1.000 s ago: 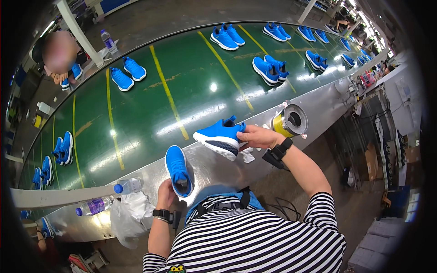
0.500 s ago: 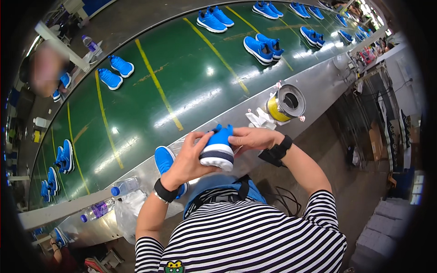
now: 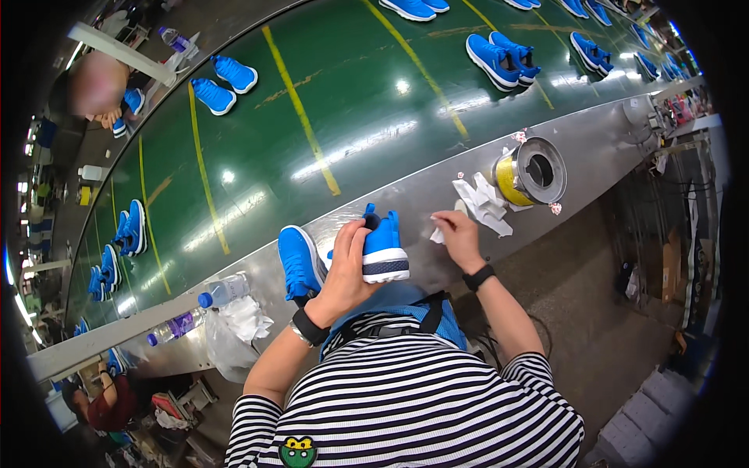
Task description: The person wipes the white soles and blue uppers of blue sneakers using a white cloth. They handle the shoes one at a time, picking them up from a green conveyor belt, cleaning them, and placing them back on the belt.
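Note:
My left hand [image 3: 348,269] is closed round the side of a blue sneaker [image 3: 382,243], its heel and white sole with a dark band turned toward me. The mate, another blue sneaker [image 3: 296,261], lies on the metal ledge just left of that hand. Off to the right, my right hand [image 3: 459,236] is apart from the shoe, its fingers pinched together on a small white scrap [image 3: 438,235]. Close by it are crumpled white scraps [image 3: 484,204] on the ledge, beside a round metal can [image 3: 538,173] with a yellow side.
Beyond the metal ledge [image 3: 413,195] runs a green conveyor belt [image 3: 257,156] with yellow lines, carrying several pairs of blue sneakers. Plastic bottles [image 3: 226,290] and a clear bag [image 3: 228,343] sit at the left. Across the belt is another person's hand [image 3: 109,118].
My right hand has let go of the sneaker and moved right, toward the white scraps. My left hand keeps the shoe. The view has shifted, and the second sneaker shows more fully.

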The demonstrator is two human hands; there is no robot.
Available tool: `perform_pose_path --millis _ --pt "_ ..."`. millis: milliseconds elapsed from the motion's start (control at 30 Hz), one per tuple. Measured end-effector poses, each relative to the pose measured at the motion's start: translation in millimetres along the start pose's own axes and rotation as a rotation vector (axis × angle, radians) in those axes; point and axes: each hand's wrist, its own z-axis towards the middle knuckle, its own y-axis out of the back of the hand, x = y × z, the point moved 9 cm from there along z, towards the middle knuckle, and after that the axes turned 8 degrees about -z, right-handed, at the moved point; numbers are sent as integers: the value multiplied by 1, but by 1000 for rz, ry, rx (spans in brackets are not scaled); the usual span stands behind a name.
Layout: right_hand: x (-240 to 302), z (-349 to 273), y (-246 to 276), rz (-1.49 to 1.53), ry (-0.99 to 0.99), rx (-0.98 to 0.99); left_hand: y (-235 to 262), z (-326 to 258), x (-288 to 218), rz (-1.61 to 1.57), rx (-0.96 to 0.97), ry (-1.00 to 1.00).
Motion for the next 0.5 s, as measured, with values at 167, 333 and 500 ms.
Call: perform_pose_path --millis 167,333,500 --pt "112 -11 30 247 183 212 -14 4 10 -74 45 20" --pt "143 -19 -18 85 416 529 -23 11 13 -113 76 6" --pt "128 -13 -30 115 224 629 -21 12 20 -203 51 25"
